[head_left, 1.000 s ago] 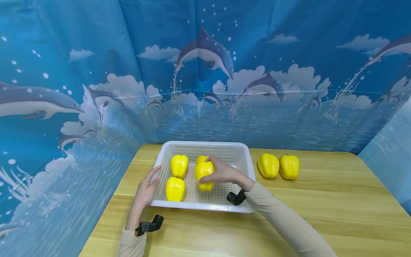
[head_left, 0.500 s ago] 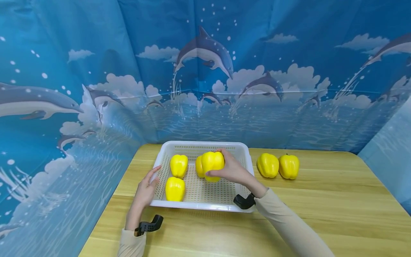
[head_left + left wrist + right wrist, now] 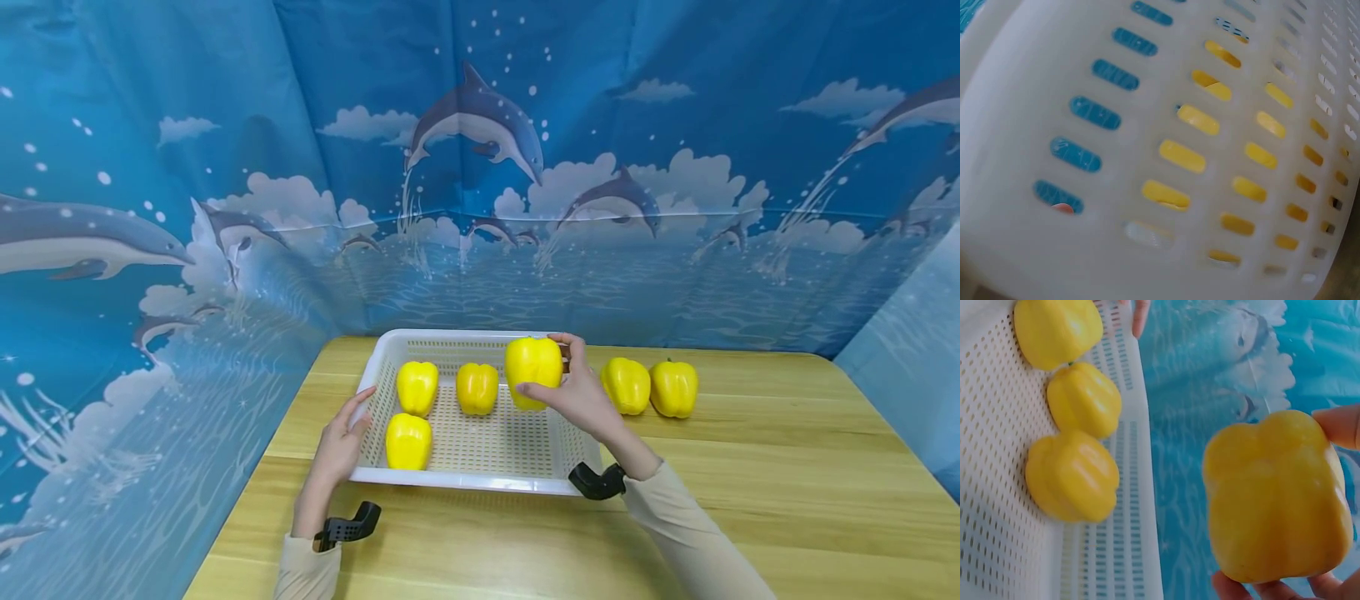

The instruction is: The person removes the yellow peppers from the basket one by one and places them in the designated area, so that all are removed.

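Note:
My right hand [image 3: 581, 396] holds a yellow bell pepper [image 3: 532, 371] up above the right part of a white plastic basket [image 3: 468, 482]. In the right wrist view its thumb and fingers grip opposite sides of the held pepper [image 3: 1275, 497]. Inside the basket are three more yellow peppers: a back left one [image 3: 417, 387], a front left one [image 3: 409, 442] and a middle one [image 3: 477, 388]. My left hand [image 3: 341, 442] holds the basket's left rim, a fingertip reaching over it. The left wrist view shows the slotted outer wall [image 3: 1116, 250], yellow showing through.
Two more yellow peppers, one nearer [image 3: 627, 386] and one farther right [image 3: 675, 389], stand side by side on the wooden table [image 3: 780, 467], right of the basket. A blue dolphin-print curtain [image 3: 480, 275] hangs right behind the table's back edge.
My right hand has lifted the pepper and carried it rightward and back, away from the middle pepper, which now shows fully. My left hand has stayed at the rim.

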Tool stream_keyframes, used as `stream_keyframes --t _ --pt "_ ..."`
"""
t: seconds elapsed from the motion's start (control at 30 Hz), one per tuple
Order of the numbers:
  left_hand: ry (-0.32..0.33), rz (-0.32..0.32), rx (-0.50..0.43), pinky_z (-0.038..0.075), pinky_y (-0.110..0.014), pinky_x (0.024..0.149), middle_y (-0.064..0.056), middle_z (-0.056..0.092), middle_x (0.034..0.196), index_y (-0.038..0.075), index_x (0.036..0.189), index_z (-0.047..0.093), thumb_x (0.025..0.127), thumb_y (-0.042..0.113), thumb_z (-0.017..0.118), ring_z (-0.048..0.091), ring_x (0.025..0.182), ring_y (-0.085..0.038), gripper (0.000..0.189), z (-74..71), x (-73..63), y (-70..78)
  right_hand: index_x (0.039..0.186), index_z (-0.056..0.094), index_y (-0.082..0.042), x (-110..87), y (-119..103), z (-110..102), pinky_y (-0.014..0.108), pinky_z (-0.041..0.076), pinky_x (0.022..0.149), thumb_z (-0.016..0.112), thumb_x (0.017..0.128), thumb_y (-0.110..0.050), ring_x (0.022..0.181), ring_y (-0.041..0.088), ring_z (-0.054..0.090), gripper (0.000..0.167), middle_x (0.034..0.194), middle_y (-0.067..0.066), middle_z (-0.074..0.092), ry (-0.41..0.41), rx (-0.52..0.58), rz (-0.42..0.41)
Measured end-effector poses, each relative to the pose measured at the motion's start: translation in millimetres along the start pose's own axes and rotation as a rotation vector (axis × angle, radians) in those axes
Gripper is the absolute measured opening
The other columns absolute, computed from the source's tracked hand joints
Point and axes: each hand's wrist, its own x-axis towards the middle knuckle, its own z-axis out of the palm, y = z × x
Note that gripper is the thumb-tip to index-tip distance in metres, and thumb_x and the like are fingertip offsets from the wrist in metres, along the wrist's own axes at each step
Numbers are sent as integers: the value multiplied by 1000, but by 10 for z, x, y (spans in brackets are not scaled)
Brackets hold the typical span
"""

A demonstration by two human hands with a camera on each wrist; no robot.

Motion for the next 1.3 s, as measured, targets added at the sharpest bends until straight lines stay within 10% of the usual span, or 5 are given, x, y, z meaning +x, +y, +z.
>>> stream_keyframes --t 0.87,1.3 --pt "-8 -3 -7 38 -57 95 -17 33 148 27 145 37 103 16 39 42 125 -37 44 14 34 -16 149 24 -21 -287 719 -1114 24 37 74 71 86 -21 95 13 42 78 131 10 34 505 3 -36" --pt "-4 8 -7 44 -54 90 -19 37 146 27 145 37 102 16 39 48 120 -37 44 0 24 -22 153 16 -20 -361 1205 -1613 11 39 68 68 88 -24 96 12 43 84 142 23 28 531 -82 72"
